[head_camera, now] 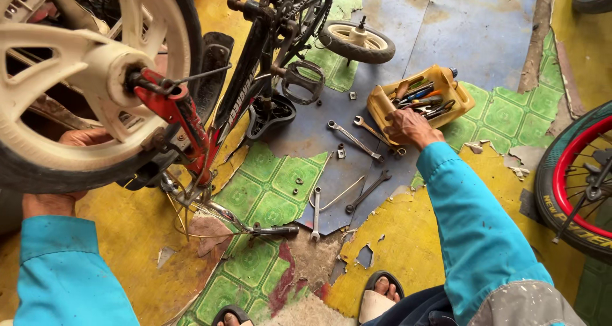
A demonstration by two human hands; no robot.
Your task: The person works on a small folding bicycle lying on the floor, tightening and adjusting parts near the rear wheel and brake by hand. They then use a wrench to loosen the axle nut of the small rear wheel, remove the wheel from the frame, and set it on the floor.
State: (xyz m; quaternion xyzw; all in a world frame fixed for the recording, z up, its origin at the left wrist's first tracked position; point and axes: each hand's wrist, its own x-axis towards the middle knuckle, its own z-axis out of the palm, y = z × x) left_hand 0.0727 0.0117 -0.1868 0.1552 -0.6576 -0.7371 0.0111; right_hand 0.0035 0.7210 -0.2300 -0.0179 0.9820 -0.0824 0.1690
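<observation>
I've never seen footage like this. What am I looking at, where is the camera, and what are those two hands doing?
The camera sits on a person's head, looking down at their own arms in blue sleeves. A small bicycle stands upside down on a worn, patchy floor. The left hand rests by the cream wheel; what it grips is hidden. The right hand reaches to a yellow tool tray full of pliers and screwdrivers; I cannot tell if it holds anything. Wrenches, nuts and a small training wheel lie on the floor.
</observation>
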